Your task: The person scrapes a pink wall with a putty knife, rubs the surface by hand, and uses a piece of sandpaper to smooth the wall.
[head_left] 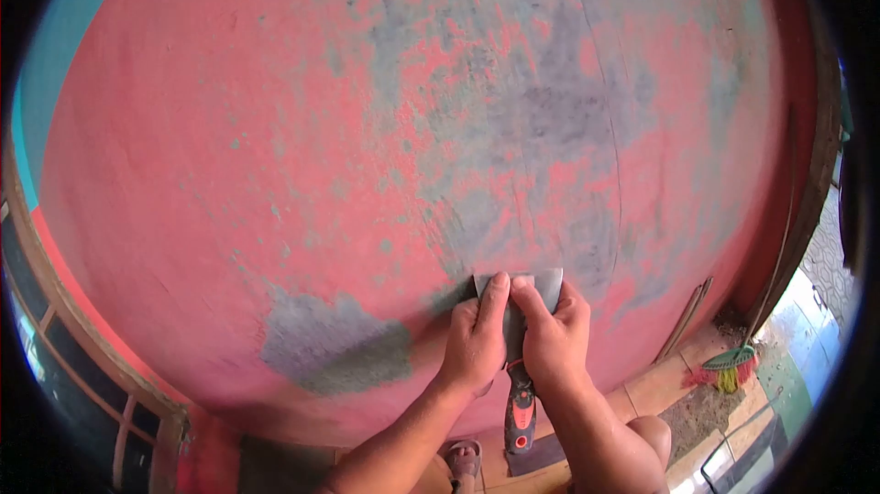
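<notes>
Currently, L hand (475,343) & R hand (556,340) grip the scraper (520,395), lower centre of frame, thumbs (495,300) on blade (548,285) — prob. scraping the wall (302,155) — next stroke seems to need steady, flat pressure.

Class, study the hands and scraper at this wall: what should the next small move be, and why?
Probably a short upward push of the scraper along the wall: the left hand and right hand both grip it, thumbs on the blade, whose edge points up toward red paint among grey patches.
</notes>
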Motion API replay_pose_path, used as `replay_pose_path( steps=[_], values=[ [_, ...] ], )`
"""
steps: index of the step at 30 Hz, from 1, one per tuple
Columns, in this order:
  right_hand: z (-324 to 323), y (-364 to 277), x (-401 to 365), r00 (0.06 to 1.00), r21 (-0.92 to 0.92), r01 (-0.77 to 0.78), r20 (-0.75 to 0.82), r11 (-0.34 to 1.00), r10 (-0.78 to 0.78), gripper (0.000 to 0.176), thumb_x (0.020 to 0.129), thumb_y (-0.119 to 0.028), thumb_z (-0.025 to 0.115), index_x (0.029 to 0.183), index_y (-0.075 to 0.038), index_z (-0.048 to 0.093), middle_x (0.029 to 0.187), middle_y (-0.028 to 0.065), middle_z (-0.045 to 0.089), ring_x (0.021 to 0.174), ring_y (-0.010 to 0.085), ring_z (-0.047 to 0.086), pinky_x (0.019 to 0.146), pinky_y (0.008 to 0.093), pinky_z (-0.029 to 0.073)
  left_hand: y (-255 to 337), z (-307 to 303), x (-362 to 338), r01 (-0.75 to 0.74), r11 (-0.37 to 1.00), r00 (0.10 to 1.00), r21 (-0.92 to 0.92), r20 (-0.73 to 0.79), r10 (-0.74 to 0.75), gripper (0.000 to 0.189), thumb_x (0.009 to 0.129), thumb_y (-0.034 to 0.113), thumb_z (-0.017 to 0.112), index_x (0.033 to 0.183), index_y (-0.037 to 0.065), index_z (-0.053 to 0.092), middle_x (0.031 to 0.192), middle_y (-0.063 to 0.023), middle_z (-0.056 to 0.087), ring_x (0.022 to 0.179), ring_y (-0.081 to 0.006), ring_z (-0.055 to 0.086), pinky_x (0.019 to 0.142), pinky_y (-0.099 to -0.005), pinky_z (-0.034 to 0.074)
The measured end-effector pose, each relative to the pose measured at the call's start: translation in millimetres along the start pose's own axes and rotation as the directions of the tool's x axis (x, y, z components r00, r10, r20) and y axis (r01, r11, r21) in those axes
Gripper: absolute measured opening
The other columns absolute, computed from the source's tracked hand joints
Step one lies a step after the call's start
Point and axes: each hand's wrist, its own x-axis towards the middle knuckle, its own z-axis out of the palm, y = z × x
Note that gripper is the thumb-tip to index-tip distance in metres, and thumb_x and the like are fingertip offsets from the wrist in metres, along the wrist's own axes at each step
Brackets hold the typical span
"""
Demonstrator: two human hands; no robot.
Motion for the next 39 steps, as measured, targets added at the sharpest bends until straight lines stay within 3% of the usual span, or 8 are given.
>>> replay_pose_path(
  steps=[5, 10, 21, 29, 30, 34, 37, 39],
  values=[
    [-2.1, 7.2, -1.6, 1.000, -0.001, -0.019, 0.013, 1.000, 0.019, 0.024, 0.092, -0.019, 0.069, 0.091, 0.005, 0.065, 0.080, 0.0044, 0.067, 0.074, 0.0091, 0.058, 0.066, 0.0276, 0.049, -7.0, 0.4, 0.9, -0.160, 0.984, 0.987, 0.085, 0.000, 0.160, 0.049, 0.108, 0.038, 0.044, 0.107, -0.004, 0.069, 0.091, -0.0017, 0.067, 0.086, -0.0086, 0.061, 0.077, -0.0270, 0.050],
    [2.8, 10.2, -3.5, 0.997, -0.010, 0.065, -0.031, 0.998, -0.065, 0.021, 0.091, -0.017, 0.069, 0.093, 0.004, 0.066, 0.081, 0.0045, 0.067, 0.073, 0.0103, 0.059, 0.067, 0.0277, 0.050, 3.0, -6.2, -0.3, 0.099, 0.995, 0.995, 0.006, -0.003, -0.099, 0.044, 0.107, 0.040, 0.047, 0.106, 0.002, 0.069, 0.095, -0.0023, 0.067, 0.088, -0.0087, 0.062, 0.078, -0.0259, 0.050],
    [-1.2, 17.1, -5.5, 0.998, 0.014, 0.031, -0.052, 0.999, -0.030, 0.023, 0.092, -0.018, 0.069, 0.093, 0.004, 0.066, 0.082, 0.0046, 0.068, 0.075, 0.0094, 0.059, 0.067, 0.0278, 0.050, -14.1, 3.3, 3.8, -0.164, 0.982, 0.985, 0.095, -0.041, 0.169, 0.049, 0.107, 0.041, 0.047, 0.095, -0.001, 0.070, 0.076, 0.0032, 0.060, 0.069, -0.0032, 0.052, 0.057, -0.0239, 0.042],
    [-0.5, 4.7, 3.0, 0.997, -0.054, 0.076, -0.011, 0.996, -0.077, 0.025, 0.090, -0.020, 0.070, 0.090, 0.005, 0.066, 0.077, 0.0048, 0.067, 0.073, 0.0088, 0.058, 0.067, 0.0290, 0.050, 11.3, 9.0, -2.0, 0.003, 0.999, 0.999, 0.038, -0.048, -0.002, 0.050, 0.106, 0.043, 0.046, 0.115, -0.001, 0.069, 0.103, -0.0057, 0.068, 0.093, -0.0111, 0.063, 0.081, -0.0274, 0.050],
    [-4.8, 12.7, -1.3, 0.999, -0.037, 0.035, -0.020, 0.999, -0.036, 0.025, 0.090, -0.020, 0.070, 0.089, 0.005, 0.066, 0.077, 0.0055, 0.067, 0.073, 0.0092, 0.058, 0.067, 0.0294, 0.050, 2.1, 6.0, -2.5, -0.028, 0.997, 0.999, 0.070, -0.023, 0.030, 0.050, 0.107, 0.040, 0.046, 0.106, -0.004, 0.070, 0.089, -0.0016, 0.066, 0.077, -0.0059, 0.059, 0.065, -0.0238, 0.048],
    [-2.8, -2.6, -0.7, 0.994, -0.009, -0.107, 0.020, 0.994, 0.107, 0.025, 0.091, -0.020, 0.069, 0.089, 0.005, 0.065, 0.076, 0.0059, 0.067, 0.072, 0.0100, 0.058, 0.066, 0.0300, 0.050, 1.7, 4.8, 3.1, -0.149, 0.985, 0.988, 0.089, -0.022, 0.152, 0.048, 0.107, 0.039, 0.047, 0.099, -0.003, 0.070, 0.084, 0.0007, 0.064, 0.076, -0.0046, 0.055, 0.065, -0.0238, 0.046],
    [6.6, -7.2, 4.1, 0.998, 0.040, 0.063, -0.019, 0.997, -0.062, 0.025, 0.091, -0.020, 0.069, 0.089, 0.004, 0.065, 0.077, 0.0060, 0.067, 0.070, 0.0103, 0.058, 0.065, 0.0300, 0.050, 18.3, 9.1, 4.7, 0.009, 0.996, 0.998, -0.083, -0.059, -0.014, 0.047, 0.107, 0.038, 0.047, 0.092, 0.000, 0.068, 0.079, 0.0033, 0.060, 0.073, -0.0039, 0.051, 0.062, -0.0242, 0.043],
    [6.3, 1.8, -3.2, 0.997, -0.047, 0.082, 0.001, 0.996, -0.082, 0.024, 0.091, -0.020, 0.069, 0.090, 0.004, 0.066, 0.077, 0.0069, 0.067, 0.070, 0.0109, 0.060, 0.064, 0.0299, 0.050, -7.4, -3.9, -2.7, -0.177, 0.972, 0.980, 0.154, -0.065, 0.189, 0.046, 0.107, 0.038, 0.048, 0.088, 0.002, 0.067, 0.075, 0.0045, 0.057, 0.070, -0.0048, 0.052, 0.059, -0.0250, 0.043]
  ],
)
